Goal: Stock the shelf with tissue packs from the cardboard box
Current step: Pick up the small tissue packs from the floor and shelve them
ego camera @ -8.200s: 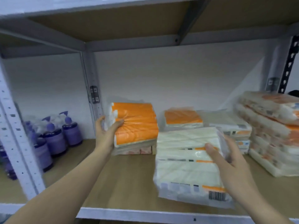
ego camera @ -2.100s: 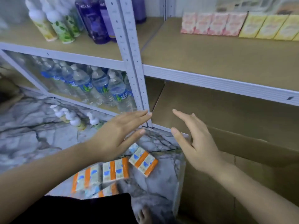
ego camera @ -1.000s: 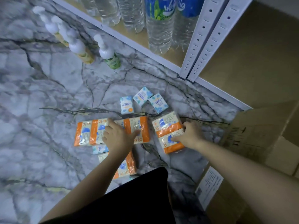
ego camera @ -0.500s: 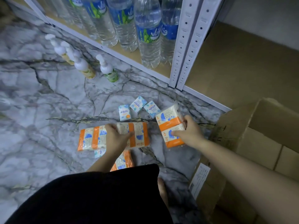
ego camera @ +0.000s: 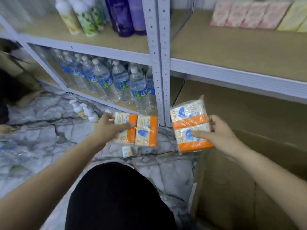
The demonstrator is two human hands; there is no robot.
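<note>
A: Entry, head view. Largest first: grey metal shelving [ego camera: 159, 63] fills the upper half of the frame. Its lower right bay [ego camera: 249, 117] shows a bare brown board; the board above it carries pink and yellow packets [ego camera: 259, 15] at upper right.

B: Versus half a second ago?

A: View has tilted up. Then, only the bottom shelf and floor showed; now the tier with purple and green bottles [ego camera: 103, 15] is in frame at upper left. Water bottles [ego camera: 116, 83] stand in a row left of centre, below that tier.

B: Box?

A: Cardboard box [ego camera: 249, 188], lower right, open, standing on the marble floor [ego camera: 41, 138] just in front of the lower right bay. Inside not readable.

B: Hands and packs?

A: Both packs were on or just off the floor before; both are now lifted clear of it. Left hand [ego camera: 108, 130], centre frame, grips left tissue pack [ego camera: 139, 130], thumb across the top face, fingers curled under the far edge. Right hand [ego camera: 217, 133], right of centre, pinches right tissue pack [ego camera: 189, 125] by its right end, index finger laid along the wrapper. That pack sits in front of the lower right bay, above the box's near-left corner.

B: Smallest?

A: One small tissue packet [ego camera: 127, 151] on the floor below the left pack. Pump bottles [ego camera: 86, 112] on the floor, partly hidden behind the left hand.
</note>
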